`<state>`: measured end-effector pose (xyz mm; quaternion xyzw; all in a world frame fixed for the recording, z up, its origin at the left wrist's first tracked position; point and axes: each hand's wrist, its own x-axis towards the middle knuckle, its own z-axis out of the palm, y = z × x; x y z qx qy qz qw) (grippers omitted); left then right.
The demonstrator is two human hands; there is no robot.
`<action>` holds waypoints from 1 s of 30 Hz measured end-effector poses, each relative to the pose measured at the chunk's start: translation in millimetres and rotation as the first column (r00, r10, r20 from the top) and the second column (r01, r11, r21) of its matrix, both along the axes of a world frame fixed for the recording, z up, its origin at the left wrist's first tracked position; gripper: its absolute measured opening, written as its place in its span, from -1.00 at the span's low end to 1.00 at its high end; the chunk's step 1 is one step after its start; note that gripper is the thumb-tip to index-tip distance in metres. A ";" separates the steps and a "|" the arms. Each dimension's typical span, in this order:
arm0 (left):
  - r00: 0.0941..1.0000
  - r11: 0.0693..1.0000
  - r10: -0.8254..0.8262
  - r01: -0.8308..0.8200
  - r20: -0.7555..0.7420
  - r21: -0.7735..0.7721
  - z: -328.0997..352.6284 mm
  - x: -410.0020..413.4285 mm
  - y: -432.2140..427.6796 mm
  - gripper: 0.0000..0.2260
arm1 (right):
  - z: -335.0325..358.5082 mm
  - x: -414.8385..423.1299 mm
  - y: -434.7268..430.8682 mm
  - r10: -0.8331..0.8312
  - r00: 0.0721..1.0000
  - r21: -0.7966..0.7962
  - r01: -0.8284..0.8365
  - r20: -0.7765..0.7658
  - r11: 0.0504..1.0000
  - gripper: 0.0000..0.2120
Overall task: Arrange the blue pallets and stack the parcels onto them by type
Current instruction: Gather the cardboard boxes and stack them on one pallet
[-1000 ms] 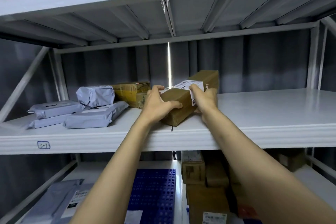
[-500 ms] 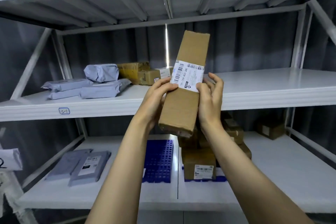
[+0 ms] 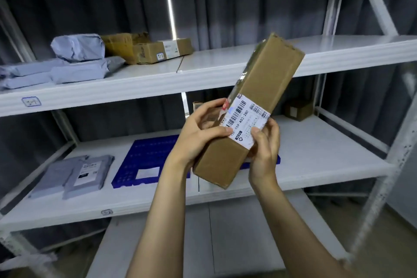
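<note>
L hand (image 3: 200, 135) + R hand (image 3: 264, 146) grip long cardboard box (image 3: 255, 101) — tilted, mid-air.

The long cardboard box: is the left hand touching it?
Touching. The head view shows the left hand gripping the long cardboard box, thumb on its label.

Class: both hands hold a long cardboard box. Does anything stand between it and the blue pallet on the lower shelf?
Nothing visible does. The box, gripped by the left hand and right hand, hangs in open air, in front of and right of the pallet. Only a white sheet lies on the pallet's front.
</note>
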<state>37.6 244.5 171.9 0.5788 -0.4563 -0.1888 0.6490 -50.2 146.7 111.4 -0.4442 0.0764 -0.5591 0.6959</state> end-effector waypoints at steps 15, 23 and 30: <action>0.900 0.921 -0.013 -0.159 0.436 0.356 -60.2 -7.1 -39.6 -0.25 | -69.6 -25.1 -34.0 0.126 0.948 0.381 -0.005 -0.294 0.924 -0.63; 0.997 0.904 0.078 -0.063 -0.019 0.423 -86.3 -1.1 -68.7 -0.49 | -87.3 -20.7 -53.7 0.185 0.910 0.365 -0.040 -0.371 0.930 -0.68; 0.929 0.907 0.255 -0.134 -0.268 0.399 -88.9 3.0 -93.5 -0.67 | -82.0 -3.8 -78.3 0.187 0.896 0.265 -0.082 -0.402 0.961 -0.49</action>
